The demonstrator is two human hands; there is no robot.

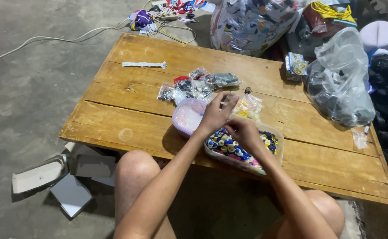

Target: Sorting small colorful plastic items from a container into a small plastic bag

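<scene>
Seen from the head camera, a person seated on the ground at a low wooden table (pixel 158 57) works over a clear plastic tray (pixel 279 148) heaped with small round beads or buttons (pixel 227 146) in blue, yellow, white and pink. The left hand (pixel 216 113) is raised just above the tray's far edge, fingers drawn together in a pinch on something too small to make out; the right hand (pixel 245 132) rests over the tray with its fingers curled down among the pieces, though whether it grips any of them cannot be told. Touching the tray on its left stands a round lilac tub (pixel 186 116), whose pale inside appears to hold nothing. By that showing, the sorting looks barely begun: the tray remains full and few if any pieces have been moved across. Behind the hands lies a cluster of small clear packets (pixel 194 86) with dark contents, and one packet of yellow and pale pieces (pixel 251 106) sits just beyond the tray. Farther right, a large clear bag of dark items (pixel 342 84) slumps on the table edge near a small wrapped pack (pixel 295 66). A white paper strip (pixel 144 64) lies well apart at the far left, and flattened cardboard (pixel 48 175) sits on the concrete floor.
</scene>
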